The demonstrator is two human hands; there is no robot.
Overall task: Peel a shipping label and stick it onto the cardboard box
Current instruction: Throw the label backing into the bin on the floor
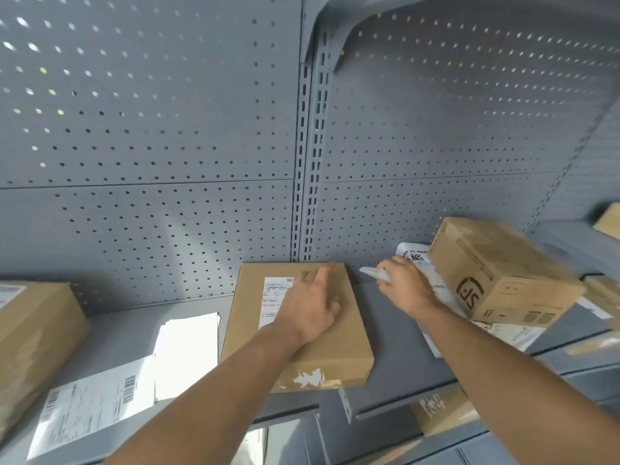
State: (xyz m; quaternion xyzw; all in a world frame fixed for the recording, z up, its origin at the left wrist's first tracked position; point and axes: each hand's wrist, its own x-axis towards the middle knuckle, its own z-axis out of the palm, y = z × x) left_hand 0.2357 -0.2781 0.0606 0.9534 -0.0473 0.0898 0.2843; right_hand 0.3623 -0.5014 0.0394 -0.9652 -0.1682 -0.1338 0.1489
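A flat brown cardboard box lies on the grey shelf in the middle of the view. A white shipping label is stuck on its top, partly hidden under my left hand, which lies flat on the box with its fingers spread. My right hand hovers just right of the box, closed on a crumpled white strip of backing paper that juts out to the left of my fingers.
A brown SF box sits tilted at the right on white paper sheets. Loose label sheets and blank white paper lie at the left, beside another cardboard box. Pegboard wall stands behind.
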